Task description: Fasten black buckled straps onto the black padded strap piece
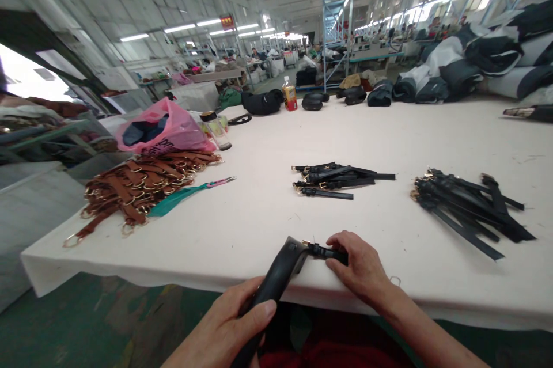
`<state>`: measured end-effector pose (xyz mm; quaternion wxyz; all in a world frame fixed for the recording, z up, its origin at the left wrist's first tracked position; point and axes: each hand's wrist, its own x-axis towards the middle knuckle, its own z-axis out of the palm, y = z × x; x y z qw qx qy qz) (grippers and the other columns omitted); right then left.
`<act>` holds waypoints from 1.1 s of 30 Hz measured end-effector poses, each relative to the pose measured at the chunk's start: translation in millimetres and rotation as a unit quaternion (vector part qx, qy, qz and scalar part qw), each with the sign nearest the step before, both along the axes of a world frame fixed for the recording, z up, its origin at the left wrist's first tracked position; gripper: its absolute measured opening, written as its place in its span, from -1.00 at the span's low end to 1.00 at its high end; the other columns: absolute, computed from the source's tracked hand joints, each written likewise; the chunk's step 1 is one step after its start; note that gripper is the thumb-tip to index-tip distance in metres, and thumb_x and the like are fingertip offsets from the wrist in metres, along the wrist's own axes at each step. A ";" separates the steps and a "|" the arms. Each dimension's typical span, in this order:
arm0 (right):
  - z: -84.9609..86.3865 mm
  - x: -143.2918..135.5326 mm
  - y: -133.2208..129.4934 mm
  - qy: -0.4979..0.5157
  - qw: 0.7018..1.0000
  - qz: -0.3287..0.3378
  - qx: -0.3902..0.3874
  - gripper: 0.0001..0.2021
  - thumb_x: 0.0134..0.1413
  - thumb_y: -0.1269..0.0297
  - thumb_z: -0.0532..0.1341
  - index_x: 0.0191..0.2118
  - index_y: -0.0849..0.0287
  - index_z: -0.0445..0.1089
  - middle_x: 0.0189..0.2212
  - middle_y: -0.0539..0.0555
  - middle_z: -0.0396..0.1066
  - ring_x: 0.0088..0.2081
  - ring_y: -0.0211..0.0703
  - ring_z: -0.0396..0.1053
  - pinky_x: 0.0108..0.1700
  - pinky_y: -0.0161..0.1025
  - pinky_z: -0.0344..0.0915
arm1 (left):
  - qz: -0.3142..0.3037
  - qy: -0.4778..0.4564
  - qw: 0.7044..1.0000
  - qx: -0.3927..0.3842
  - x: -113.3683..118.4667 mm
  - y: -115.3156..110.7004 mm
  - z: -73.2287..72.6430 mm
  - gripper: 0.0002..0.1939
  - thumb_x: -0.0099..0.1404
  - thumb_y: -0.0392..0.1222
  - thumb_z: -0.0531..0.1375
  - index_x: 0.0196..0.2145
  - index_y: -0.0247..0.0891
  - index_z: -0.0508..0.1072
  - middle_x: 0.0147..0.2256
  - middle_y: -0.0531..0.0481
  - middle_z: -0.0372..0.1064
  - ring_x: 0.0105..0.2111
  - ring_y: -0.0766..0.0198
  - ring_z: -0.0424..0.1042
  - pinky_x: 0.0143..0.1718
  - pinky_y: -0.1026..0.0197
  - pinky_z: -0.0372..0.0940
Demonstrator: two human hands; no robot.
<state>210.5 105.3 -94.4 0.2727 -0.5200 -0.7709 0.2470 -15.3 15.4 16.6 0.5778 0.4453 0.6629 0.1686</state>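
Observation:
My left hand [233, 316] is wrapped round a long, smooth black handheld tool [276, 270], whose exact kind I cannot make out. Its squared upper end leans over the table edge, beside the buckle of a short black buckle strap [318, 250]. That strap lies on the white-covered table [259, 224] under my right hand [360, 267], its thumb and fingers pinching the strap. Ahead lies a small pile of black buckle straps [337, 175]. A larger heap of similar straps [470, 204] is spread to the right.
Brown straps with metal rings [138, 186] are heaped at left, near thread snips [220, 182] with a green cloth tail. Behind stand a pink plastic bag [173, 126], a glass tumbler [216, 129] and a drink bottle [289, 94]. Dark fabric rolls [462, 77] are stacked at back right.

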 end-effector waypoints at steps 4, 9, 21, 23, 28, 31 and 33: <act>14.4 -5.3 4.4 -0.061 0.998 0.012 0.002 -0.75 -0.11 0.25 0.23 -0.22 0.08 0.38 -0.32 0.01 0.36 -0.25 -0.14 0.27 -0.22 -0.26 0.12 | 0.014 -0.020 1.000 0.005 -2.7 -2.0 -9.7 -0.47 0.21 0.13 0.09 0.03 -0.24 0.22 -0.49 0.11 0.31 -0.63 0.28 0.42 -0.64 0.31 0.21; 29.0 -24.3 28.5 -0.131 0.991 0.024 -0.032 -0.76 0.07 0.08 0.11 -0.39 0.02 0.47 -0.37 0.03 0.40 -0.30 -0.14 0.31 -0.33 -0.27 0.07 | 0.017 -0.058 0.998 0.026 -4.8 -7.7 -19.0 -0.50 0.24 0.10 0.08 0.03 -0.25 0.23 -0.51 0.11 0.31 -0.65 0.31 0.42 -0.67 0.35 0.18; -0.5 -28.9 23.8 0.044 0.997 0.051 0.023 -0.79 0.12 0.21 0.13 -0.49 0.14 0.33 -0.46 -0.02 0.34 -0.40 -0.26 0.29 -0.32 -0.33 0.14 | 0.018 -0.102 0.993 0.056 -3.5 -13.6 -24.9 -0.58 0.26 0.06 0.08 -0.02 -0.24 0.30 -0.52 0.10 0.32 -0.65 0.31 0.43 -0.70 0.38 0.16; -3.2 -27.3 23.5 0.063 0.996 0.059 0.026 -0.78 0.13 0.21 0.11 -0.50 0.15 0.29 -0.47 -0.01 0.32 -0.41 -0.25 0.27 -0.33 -0.32 0.15 | 0.020 -0.101 0.993 0.060 -3.2 -14.2 -24.6 -0.57 0.26 0.06 0.08 -0.02 -0.25 0.31 -0.51 0.10 0.32 -0.64 0.30 0.44 -0.70 0.38 0.17; -1.8 -25.9 24.1 0.088 0.993 0.075 0.011 -0.77 0.15 0.21 0.09 -0.50 0.15 0.28 -0.48 -0.02 0.31 -0.41 -0.25 0.26 -0.31 -0.32 0.15 | 0.022 -0.100 0.993 0.059 -1.9 -13.3 -22.2 -0.56 0.25 0.07 0.09 -0.01 -0.24 0.29 -0.51 0.10 0.32 -0.61 0.26 0.47 -0.67 0.35 0.21; -2.7 -27.0 26.2 0.096 0.994 0.047 -0.007 -0.76 0.14 0.22 0.09 -0.51 0.15 0.27 -0.50 -0.03 0.31 -0.42 -0.26 0.27 -0.35 -0.33 0.13 | 0.025 -0.102 0.993 0.060 -1.3 -13.3 -23.5 -0.54 0.26 0.08 0.08 0.00 -0.27 0.28 -0.53 0.09 0.33 -0.62 0.26 0.46 -0.67 0.35 0.20; -4.2 -28.6 27.9 0.083 0.996 0.027 -0.004 -0.76 0.14 0.21 0.09 -0.51 0.15 0.28 -0.51 -0.03 0.32 -0.44 -0.26 0.26 -0.36 -0.33 0.11 | 0.027 -0.105 0.992 0.065 -0.9 -13.8 -25.2 -0.56 0.28 0.07 0.06 -0.03 -0.30 0.30 -0.54 0.09 0.32 -0.64 0.27 0.45 -0.68 0.35 0.19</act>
